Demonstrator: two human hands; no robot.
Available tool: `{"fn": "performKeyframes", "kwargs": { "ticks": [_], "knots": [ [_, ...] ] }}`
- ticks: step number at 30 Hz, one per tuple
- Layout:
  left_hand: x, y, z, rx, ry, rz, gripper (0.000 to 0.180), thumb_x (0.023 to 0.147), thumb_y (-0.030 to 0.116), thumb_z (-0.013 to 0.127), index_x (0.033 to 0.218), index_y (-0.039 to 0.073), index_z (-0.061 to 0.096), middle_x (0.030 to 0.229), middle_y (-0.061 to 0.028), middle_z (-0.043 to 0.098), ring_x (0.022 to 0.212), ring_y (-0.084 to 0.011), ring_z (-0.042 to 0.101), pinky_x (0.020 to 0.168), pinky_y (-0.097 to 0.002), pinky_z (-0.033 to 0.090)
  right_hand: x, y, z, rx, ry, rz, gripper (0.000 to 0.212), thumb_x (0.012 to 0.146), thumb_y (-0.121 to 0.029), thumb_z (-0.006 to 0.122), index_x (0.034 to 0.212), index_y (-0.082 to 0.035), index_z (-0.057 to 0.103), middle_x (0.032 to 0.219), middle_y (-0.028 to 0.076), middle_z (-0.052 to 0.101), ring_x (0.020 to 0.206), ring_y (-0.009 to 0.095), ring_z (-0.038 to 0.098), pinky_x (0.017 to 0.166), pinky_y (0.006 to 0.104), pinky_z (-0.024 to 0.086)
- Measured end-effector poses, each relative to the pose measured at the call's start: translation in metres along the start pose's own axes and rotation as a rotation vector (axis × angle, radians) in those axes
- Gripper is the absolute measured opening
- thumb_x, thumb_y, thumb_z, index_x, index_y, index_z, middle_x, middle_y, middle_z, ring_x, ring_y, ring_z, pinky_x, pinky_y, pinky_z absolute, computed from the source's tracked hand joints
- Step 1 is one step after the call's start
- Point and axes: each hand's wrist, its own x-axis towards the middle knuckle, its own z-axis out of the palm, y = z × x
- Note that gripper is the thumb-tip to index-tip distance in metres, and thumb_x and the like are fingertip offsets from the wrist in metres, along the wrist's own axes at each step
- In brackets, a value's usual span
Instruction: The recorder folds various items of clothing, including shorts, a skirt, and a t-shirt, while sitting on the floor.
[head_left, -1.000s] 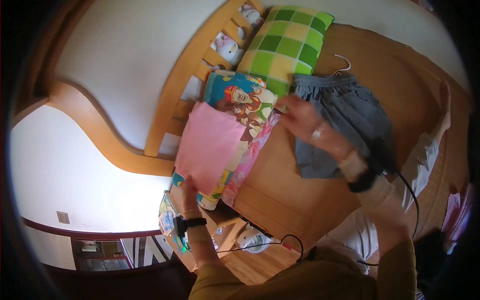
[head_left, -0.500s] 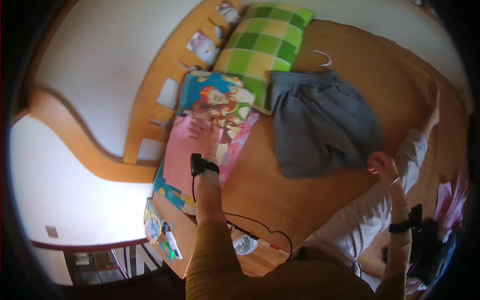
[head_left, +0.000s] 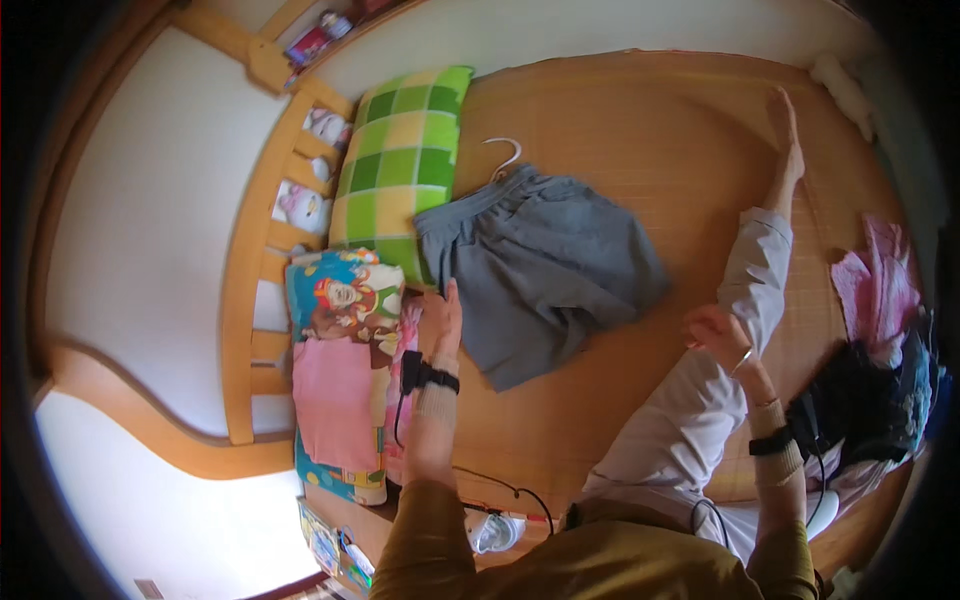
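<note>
Grey shorts (head_left: 545, 265) lie spread on the bed, tilted, with the hook of a white hanger (head_left: 505, 155) sticking out past the waistband. My left hand (head_left: 443, 322) is raised beside the left edge of the shorts, fingers stretched out and nothing in them. To the right, my right hand (head_left: 718, 335) hovers over my own trouser leg, apart from the shorts. Its fingers are curled in, and I see nothing in them. Left of my left hand, a folded pink cloth (head_left: 340, 400) rests on a colourful cartoon-print pillow (head_left: 345, 290).
A green checked pillow (head_left: 395, 170) leans by the wooden headboard (head_left: 240, 330). My outstretched leg (head_left: 755, 260) crosses the bed mat (head_left: 640, 120). Pink cloth (head_left: 875, 290) and dark clothes (head_left: 850, 400) are heaped at the right. A black cable (head_left: 515, 490) runs near my left arm.
My left hand has left the pink cloth and come to the edge of the shorts. My right hand has moved away from the shorts' hem. The head view has shifted to the right.
</note>
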Motion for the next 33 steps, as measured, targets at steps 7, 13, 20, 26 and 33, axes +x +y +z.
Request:
{"fn": "performKeyframes", "kwargs": {
  "ticks": [7,13,20,26,33],
  "knots": [
    [0.062,0.073,0.012,-0.538,-0.168,-0.286,0.045,0.075,0.014,0.064,0.113,-0.008,0.052,0.112,-0.0173,0.057,0.093,-0.0265,0.058,0.081,-0.0372,0.047,-0.029,-0.008,-0.041,-0.031,-0.008,0.064,0.012,0.088,-0.012,0.054,0.09,-0.001,0.057,0.072,0.003,0.06,0.064,0.012,0.06,0.057,0.0248,0.048],
    [0.031,0.278,-0.173,-0.735,-0.672,0.327,0.024,0.078,0.015,0.063,0.095,-0.001,0.058,0.081,-0.0048,0.061,0.075,-0.0115,0.055,0.066,-0.0293,0.046,0.019,-0.084,-0.034,0.091,-0.081,-0.406,0.038,0.087,-0.02,0.059,0.118,-0.004,0.046,0.1,0.009,0.057,0.084,0.016,0.058,0.067,0.0244,0.049],
    [-0.162,0.362,-0.179,-0.416,-1.009,1.152,0.019,0.083,0.013,0.055,0.089,-0.001,0.044,0.055,-0.0174,0.053,0.049,-0.0326,0.058,0.043,-0.0434,0.046,-0.02,-0.114,-0.048,0.318,0.039,-0.251,0.063,0.09,-0.046,0.048,0.136,-0.006,0.03,0.117,0.009,0.051,0.094,0.015,0.054,0.072,0.0285,0.049],
    [-0.31,0.34,-0.101,-0.287,-1.099,1.403,0.048,0.078,0.004,0.048,0.123,-0.01,0.037,0.084,-0.0194,0.055,0.062,-0.0274,0.062,0.052,-0.0319,0.052,-0.124,0.027,-0.079,0.481,0.184,-0.01,0.067,0.087,-0.049,0.051,0.136,-0.006,0.034,0.124,0.009,0.047,0.111,0.017,0.045,0.09,0.029,0.041],
    [-0.302,0.325,-0.114,-0.034,-1.09,1.384,0.022,0.08,0.01,0.052,0.098,0.0,0.046,0.068,-0.015,0.055,0.05,-0.0267,0.058,0.042,-0.034,0.048,-0.132,0.043,-0.089,-0.145,0.238,-0.132,0.077,0.077,-0.029,0.069,0.137,-0.005,0.027,0.117,0.017,0.053,0.103,0.021,0.053,0.085,0.035,0.045]
  ]
}}
